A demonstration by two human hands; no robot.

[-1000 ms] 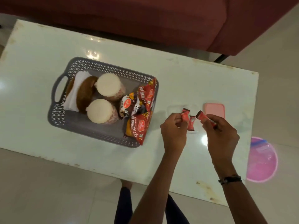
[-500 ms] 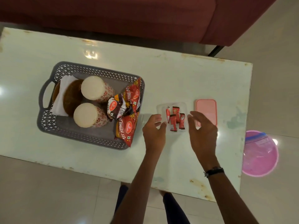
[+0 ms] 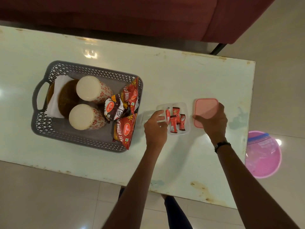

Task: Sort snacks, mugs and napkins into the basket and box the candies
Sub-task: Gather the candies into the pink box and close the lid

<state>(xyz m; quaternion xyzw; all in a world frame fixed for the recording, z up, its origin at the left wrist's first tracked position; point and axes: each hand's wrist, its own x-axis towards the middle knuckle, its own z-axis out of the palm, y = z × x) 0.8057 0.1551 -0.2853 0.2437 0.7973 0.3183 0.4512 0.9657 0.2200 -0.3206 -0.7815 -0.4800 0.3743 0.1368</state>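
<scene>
Since half a second ago the right hand [image 3: 212,123] has shifted from beside the box to the pink lid [image 3: 206,107], fingers spread and gripping its near edge. From the left: the grey basket [image 3: 49,129] at 9 o'clock holds two upturned mugs [image 3: 90,88], a napkin [image 3: 54,103] and three snack packets [image 3: 125,129]. The left hand [image 3: 155,128], fingers loosely curled, touches the clear box [image 3: 187,129], where about five red candies [image 3: 175,119] lie. The lid rests at the box's 3 o'clock.

Dim warm lighting; overhead lamp glare is reflected on the glossy table [image 3: 173,76] upper left; edges are bowed by wide-angle distortion.
</scene>
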